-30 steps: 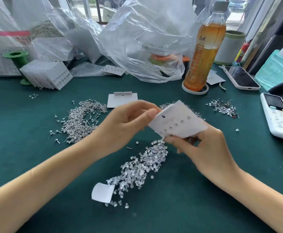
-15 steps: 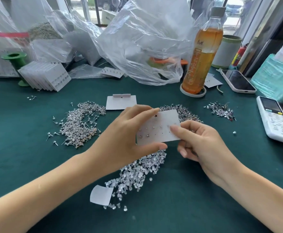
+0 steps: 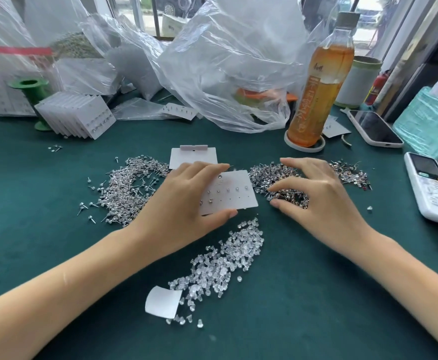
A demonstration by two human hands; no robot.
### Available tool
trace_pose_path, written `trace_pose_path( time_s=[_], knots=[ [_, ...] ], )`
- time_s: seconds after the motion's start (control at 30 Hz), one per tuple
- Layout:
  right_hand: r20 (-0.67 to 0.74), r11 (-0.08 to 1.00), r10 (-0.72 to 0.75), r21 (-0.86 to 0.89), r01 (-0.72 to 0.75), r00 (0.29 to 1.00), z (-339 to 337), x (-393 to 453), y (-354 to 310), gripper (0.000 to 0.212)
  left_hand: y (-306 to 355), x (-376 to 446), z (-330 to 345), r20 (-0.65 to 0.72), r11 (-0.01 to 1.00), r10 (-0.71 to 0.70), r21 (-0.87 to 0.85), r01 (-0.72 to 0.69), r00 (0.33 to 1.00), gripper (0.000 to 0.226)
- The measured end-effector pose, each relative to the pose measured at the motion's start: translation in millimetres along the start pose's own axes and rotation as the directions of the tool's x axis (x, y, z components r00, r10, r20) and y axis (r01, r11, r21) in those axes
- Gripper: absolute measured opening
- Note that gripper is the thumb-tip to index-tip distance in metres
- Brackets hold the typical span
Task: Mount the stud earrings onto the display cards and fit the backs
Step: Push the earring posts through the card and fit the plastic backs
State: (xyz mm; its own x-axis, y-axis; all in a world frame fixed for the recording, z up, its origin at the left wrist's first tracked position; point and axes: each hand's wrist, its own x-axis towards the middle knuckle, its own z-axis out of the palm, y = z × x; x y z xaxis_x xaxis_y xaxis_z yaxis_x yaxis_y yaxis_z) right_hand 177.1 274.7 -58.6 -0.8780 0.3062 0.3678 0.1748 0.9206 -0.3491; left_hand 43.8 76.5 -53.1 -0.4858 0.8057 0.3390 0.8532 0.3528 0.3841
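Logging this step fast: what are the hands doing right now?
Left hand: holds the display card between thumb and fingers.
Right hand: fingers curled over the stud pile; a pinched stud cannot be told.

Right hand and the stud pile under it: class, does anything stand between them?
Nothing visible does. The right hand hovers directly over the darker stud pile, fingertips at the studs, while the left hand holds the display card beside it.

Right hand (image 3: 324, 201) released display card (image 3: 229, 193), now over stud pile (image 3: 277, 178), perhaps pinching one.
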Motion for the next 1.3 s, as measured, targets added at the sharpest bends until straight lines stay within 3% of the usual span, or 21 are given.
trace_pose_path(
  time_s=[0.37, 0.47, 0.57, 0.6, 0.7, 0.87, 1.3],
  knots=[
    [-0.030, 0.999, 0.018, 0.030, -0.017, 0.999, 6, 2, -9, 0.005, 3, -2, 2, 0.005, 1.000, 0.027, -0.012, -0.027, 1.000, 0.073],
    [-0.042, 0.976, 0.089, 0.201, -0.079, 0.995, -2, 2, -13, 0.009, 4, -3, 2, -0.001, 0.999, 0.047, -0.016, -0.047, 0.999, 0.074],
    [0.017, 0.861, 0.208, 0.471, -0.192, 0.978, -12, 2, -25, 0.010, 7, -3, 2, -0.005, 0.996, 0.084, -0.028, -0.084, 0.996, 0.073],
    [0.058, 0.816, 0.215, 0.537, -0.212, 0.975, -15, 2, -29, 0.003, 9, -4, 2, -0.008, 0.995, 0.101, -0.027, -0.101, 0.995, 0.073],
    [0.172, 0.729, 0.181, 0.637, -0.250, 0.968, -12, -3, -40, 0.020, 14, -5, 3, -0.022, 0.990, 0.137, -0.029, -0.138, 0.990, 0.075],
    [0.249, 0.705, 0.173, 0.645, -0.296, 0.953, -6, -7, -49, 0.003, 19, -6, 3, -0.029, 0.986, 0.161, -0.031, -0.161, 0.987, 0.078],
    [0.258, 0.689, 0.192, 0.651, -0.318, 0.947, -3, -11, -52, 0.011, 25, -7, 3, -0.041, 0.985, 0.167, -0.028, -0.169, 0.985, 0.079]
  ],
)
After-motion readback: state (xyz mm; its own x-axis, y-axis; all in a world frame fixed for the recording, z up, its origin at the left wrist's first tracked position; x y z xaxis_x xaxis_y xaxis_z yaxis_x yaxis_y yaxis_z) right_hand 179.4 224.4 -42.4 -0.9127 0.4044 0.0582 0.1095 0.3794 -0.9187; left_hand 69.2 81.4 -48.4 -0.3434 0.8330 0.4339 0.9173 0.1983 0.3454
